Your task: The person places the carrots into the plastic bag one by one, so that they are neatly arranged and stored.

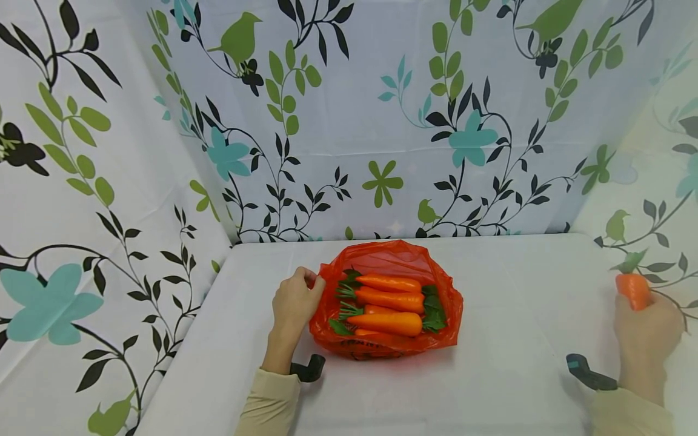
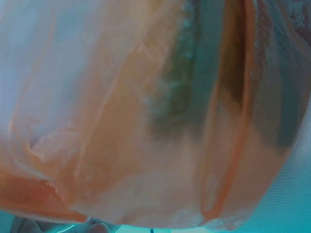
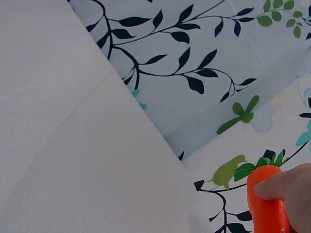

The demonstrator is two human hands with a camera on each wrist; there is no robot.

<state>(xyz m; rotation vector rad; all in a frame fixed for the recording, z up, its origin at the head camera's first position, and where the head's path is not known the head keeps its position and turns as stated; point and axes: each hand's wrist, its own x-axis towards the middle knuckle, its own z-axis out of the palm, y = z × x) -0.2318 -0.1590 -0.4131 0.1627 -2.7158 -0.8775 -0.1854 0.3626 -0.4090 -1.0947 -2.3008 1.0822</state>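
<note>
A red plastic bag [image 1: 403, 254] stands with its mouth spread wide in the middle of the table. Inside it lie several orange carrots [image 1: 389, 301] with green tops, side by side. My left hand [image 1: 295, 301] pinches the bag's left rim. Crinkled see-through plastic of the bag [image 2: 141, 160] fills most of the left wrist view, and only bits of fingers show at its bottom edge. Far to the right, my right hand [image 1: 649, 336] holds another carrot [image 3: 266, 208], its leafy end pointing up and the thumb pressed against its side.
The white table [image 1: 512, 303] ends at the back against a hanging cloth [image 1: 349, 121] printed with leaves, flowers and birds. Similar cloth [image 1: 82, 200] hangs on the left and right. My right hand is beside the table's right edge.
</note>
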